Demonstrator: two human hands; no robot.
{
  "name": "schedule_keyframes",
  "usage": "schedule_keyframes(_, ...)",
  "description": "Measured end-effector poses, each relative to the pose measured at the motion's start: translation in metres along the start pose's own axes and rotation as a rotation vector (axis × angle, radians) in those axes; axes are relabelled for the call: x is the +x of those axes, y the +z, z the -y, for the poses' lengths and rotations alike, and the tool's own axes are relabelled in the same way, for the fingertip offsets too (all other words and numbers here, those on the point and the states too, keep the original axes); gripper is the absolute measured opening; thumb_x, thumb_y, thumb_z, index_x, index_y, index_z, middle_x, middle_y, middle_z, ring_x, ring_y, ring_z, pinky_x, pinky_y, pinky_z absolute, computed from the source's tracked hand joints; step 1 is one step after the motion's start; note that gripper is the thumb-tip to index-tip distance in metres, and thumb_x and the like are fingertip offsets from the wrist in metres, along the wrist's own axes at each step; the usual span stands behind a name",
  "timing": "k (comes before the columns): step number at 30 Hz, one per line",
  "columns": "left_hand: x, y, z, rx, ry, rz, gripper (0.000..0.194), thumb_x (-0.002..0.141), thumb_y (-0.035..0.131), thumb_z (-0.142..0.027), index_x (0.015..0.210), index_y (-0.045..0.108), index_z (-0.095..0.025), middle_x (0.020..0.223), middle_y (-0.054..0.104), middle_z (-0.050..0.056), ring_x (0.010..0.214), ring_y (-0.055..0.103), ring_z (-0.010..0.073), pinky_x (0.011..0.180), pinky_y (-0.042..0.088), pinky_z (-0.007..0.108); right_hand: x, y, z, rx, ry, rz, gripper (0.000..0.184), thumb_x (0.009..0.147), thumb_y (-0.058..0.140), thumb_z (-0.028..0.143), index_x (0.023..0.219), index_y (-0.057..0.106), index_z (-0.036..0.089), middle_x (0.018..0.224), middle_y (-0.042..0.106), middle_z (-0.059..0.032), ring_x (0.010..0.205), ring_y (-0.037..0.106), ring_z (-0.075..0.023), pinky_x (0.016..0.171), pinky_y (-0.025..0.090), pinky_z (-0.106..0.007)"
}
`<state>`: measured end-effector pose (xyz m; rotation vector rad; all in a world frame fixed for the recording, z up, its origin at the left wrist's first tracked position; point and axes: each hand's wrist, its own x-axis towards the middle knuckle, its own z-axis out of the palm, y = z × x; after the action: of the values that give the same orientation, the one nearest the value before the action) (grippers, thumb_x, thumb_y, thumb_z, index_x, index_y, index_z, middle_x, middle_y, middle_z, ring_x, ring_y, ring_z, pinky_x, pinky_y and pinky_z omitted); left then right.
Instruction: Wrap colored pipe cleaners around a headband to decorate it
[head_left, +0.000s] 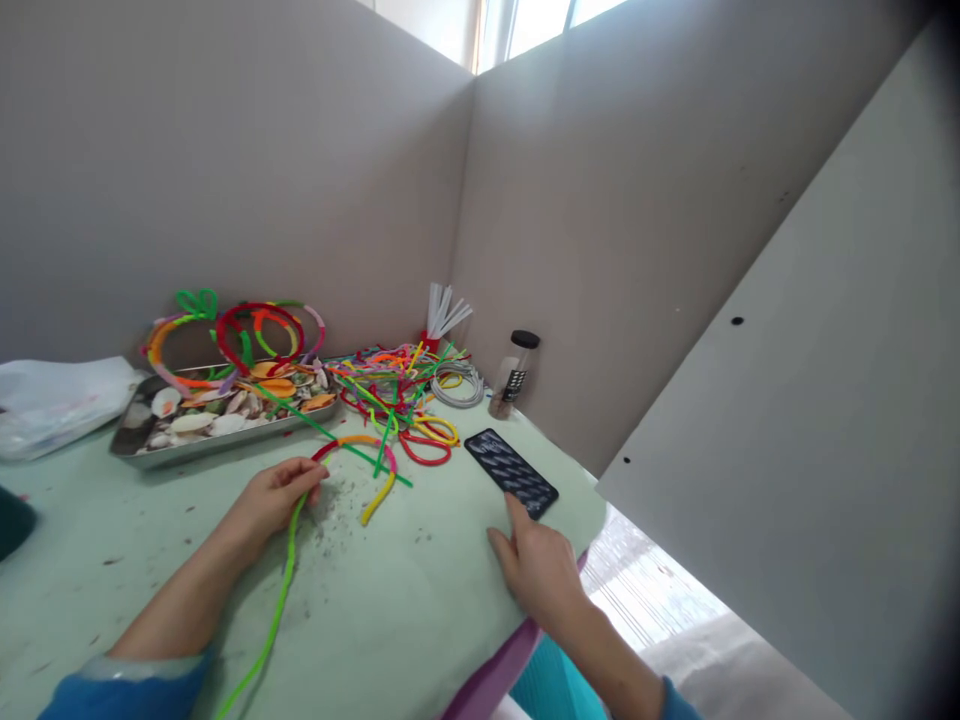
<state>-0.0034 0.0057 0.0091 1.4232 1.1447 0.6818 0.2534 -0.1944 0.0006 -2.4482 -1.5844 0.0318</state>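
Note:
My left hand (281, 492) pinches a fuzzy pipe cleaner strip near the middle of the table. Its bright green length (281, 590) hangs down toward the table's front edge. From the same pinch a curved red, orange, pink and yellow pipe cleaner piece (386, 455) arches to the right. My right hand (541, 565) has its index finger stretched out and its thumb apart. That fingertip is at the near end of a black phone (510, 470) with a pale streaked pattern; whether it presses on it I cannot tell. Nothing is held in that hand.
A metal tray (225, 445) of shells stands at the back left, with pipe cleaner rings (259, 335) on it. Behind my hands lie a heap of loose pipe cleaners (382, 375), a coil of grey cord (459, 388) and a black-capped jar (514, 375). Grey partitions (585, 220) enclose the table.

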Motion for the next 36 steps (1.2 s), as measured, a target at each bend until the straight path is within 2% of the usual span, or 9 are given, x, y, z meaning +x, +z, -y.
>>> schedule_keyframes(3,0.0,0.0,0.0,0.003,-0.007,-0.005,0.037,0.062,0.064,-0.049,0.075,0.052,-0.016,0.05,0.05,-0.005,0.032,0.026,0.0028,0.034,0.015,0.015,0.006,-0.001,-0.012,-0.055,0.106,0.047,0.057,0.086,0.036,0.043,0.13,0.036,0.007,0.071,0.067,-0.012,0.067,0.062,-0.0284,0.057,0.04,-0.034)
schedule_keyframes(8,-0.002,0.001,-0.003,0.02,-0.01,-0.009,0.037,0.063,0.064,-0.049,0.075,0.052,-0.016,0.05,0.05,-0.005,0.033,0.027,0.0031,0.034,0.016,0.015,0.031,-0.004,-0.002,-0.067,0.117,0.028,0.048,0.084,0.039,0.048,0.108,0.053,0.009,0.079,0.067,-0.0171,0.074,0.063,-0.0304,0.06,0.04,-0.035)
schedule_keyframes(11,-0.003,0.002,-0.004,0.026,-0.004,-0.008,0.037,0.062,0.064,-0.05,0.071,0.051,-0.016,0.049,0.049,-0.005,0.032,0.026,0.0032,0.034,0.015,0.016,0.044,-0.003,0.032,0.013,-0.084,0.024,0.043,0.084,0.04,0.05,0.105,0.055,0.015,0.08,0.067,-0.0141,0.074,0.063,-0.0278,0.059,0.04,-0.032)
schedule_keyframes(14,-0.004,0.002,-0.006,0.008,0.0,0.008,0.037,0.061,0.064,-0.049,0.071,0.051,-0.016,0.049,0.049,-0.006,0.032,0.027,0.0033,0.034,0.015,0.016,0.055,0.002,0.079,0.111,-0.277,0.03,0.042,0.082,0.042,0.05,0.104,0.055,0.018,0.078,0.068,-0.0114,0.074,0.063,-0.0259,0.06,0.04,-0.031)
schedule_keyframes(18,-0.005,0.001,-0.007,-0.022,0.008,0.031,0.037,0.061,0.065,-0.048,0.074,0.051,-0.016,0.051,0.049,-0.006,0.033,0.027,0.0031,0.035,0.015,0.016,0.074,0.005,0.138,0.267,-0.355,0.009,0.043,0.083,0.041,0.051,0.105,0.056,0.017,0.081,0.067,-0.0098,0.077,0.062,-0.0236,0.065,0.041,-0.031)
schedule_keyframes(22,-0.005,0.0,-0.006,-0.052,0.011,0.041,0.037,0.061,0.066,-0.047,0.075,0.052,-0.015,0.053,0.049,-0.005,0.035,0.028,0.0028,0.035,0.015,0.015,0.094,0.013,0.172,0.419,-0.402,-0.003,0.035,0.084,0.042,0.045,0.097,0.062,0.02,0.085,0.068,-0.0068,0.081,0.061,-0.0206,0.068,0.042,-0.029)
schedule_keyframes(25,-0.004,-0.001,-0.004,-0.075,0.005,0.043,0.037,0.06,0.067,-0.046,0.076,0.053,-0.016,0.054,0.049,-0.005,0.036,0.027,0.0026,0.035,0.015,0.015,0.101,0.027,0.179,0.553,-0.412,-0.007,0.023,0.083,0.047,0.037,0.088,0.063,0.022,0.086,0.068,-0.002,0.082,0.06,-0.0169,0.07,0.041,-0.026)
schedule_keyframes(29,-0.004,-0.001,-0.003,-0.031,0.008,0.065,0.035,0.063,0.066,-0.046,0.074,0.053,-0.015,0.055,0.049,-0.004,0.037,0.027,0.002,0.036,0.016,0.015,0.103,0.044,0.177,0.78,-0.336,-0.016,0.019,0.08,0.05,0.036,0.083,0.064,0.022,0.08,0.067,0.0009,0.075,0.059,-0.0132,0.066,0.041,-0.022)
schedule_keyframes(36,-0.003,-0.002,0.0,0.02,0.026,0.095,0.035,0.067,0.062,-0.047,0.079,0.053,-0.015,0.055,0.049,-0.004,0.037,0.026,0.0025,0.037,0.015,0.016,0.105,0.048,0.176,1.046,-0.249,0.016,0.014,0.076,0.05,0.027,0.077,0.062,0.02,0.066,0.058,0.0036,0.063,0.053,-0.0107,0.058,0.04,-0.02)
